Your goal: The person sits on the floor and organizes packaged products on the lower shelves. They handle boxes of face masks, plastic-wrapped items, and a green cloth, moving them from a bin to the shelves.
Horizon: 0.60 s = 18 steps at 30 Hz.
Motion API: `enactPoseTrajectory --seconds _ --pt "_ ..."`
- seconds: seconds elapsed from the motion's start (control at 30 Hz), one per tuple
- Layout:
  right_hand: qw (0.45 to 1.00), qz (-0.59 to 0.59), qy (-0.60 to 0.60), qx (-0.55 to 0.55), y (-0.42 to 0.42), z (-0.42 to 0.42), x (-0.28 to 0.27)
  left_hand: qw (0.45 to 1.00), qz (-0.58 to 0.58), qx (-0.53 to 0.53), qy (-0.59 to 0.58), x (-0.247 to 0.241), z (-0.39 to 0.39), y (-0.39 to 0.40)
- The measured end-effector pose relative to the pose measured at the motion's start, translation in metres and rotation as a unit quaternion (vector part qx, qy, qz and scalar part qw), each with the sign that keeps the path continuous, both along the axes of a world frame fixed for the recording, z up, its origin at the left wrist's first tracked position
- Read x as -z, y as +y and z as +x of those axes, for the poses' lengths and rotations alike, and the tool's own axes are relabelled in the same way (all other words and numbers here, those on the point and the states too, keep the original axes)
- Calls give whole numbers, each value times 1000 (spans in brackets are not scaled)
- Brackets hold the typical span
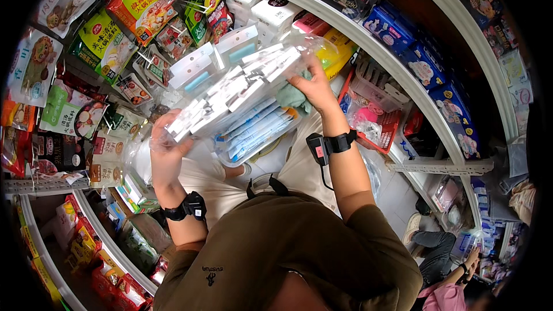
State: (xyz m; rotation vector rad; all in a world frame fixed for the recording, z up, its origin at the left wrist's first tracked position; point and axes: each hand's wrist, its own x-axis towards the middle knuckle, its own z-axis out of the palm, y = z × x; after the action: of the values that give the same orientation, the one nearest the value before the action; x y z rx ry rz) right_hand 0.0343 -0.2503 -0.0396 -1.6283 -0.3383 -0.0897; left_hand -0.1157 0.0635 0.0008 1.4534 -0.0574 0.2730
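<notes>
A long clear plastic package of white pieces [235, 90] is held between my two hands, slanting up to the right, slightly blurred. My left hand [170, 131] grips its lower left end. At its upper right end is my right hand [313, 84], which also has a grey-green cloth [294, 96] under its fingers. Below the package, a clear plastic bin [235, 165] holds several flat blue-and-white packets [255, 131]. Behind the package stand white cards with blue parts [194, 69].
Hanging food packets [103, 47] line the left. Tissue packs [274, 11] and blue packages [421, 69] fill shelves above and right. A red basket [382, 131] of small goods is beside my right forearm. Another person [440, 268] sits or crouches at lower right.
</notes>
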Motion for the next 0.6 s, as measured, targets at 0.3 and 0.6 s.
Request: enactPoseTrajectory --seconds 0.3,0.6 --pt "986 -2 -155 62 -5 21 97 949 288 129 -17 40 15 -12" --pt "954 -270 -3 129 -82 22 116 888 439 136 24 55 6 -33"
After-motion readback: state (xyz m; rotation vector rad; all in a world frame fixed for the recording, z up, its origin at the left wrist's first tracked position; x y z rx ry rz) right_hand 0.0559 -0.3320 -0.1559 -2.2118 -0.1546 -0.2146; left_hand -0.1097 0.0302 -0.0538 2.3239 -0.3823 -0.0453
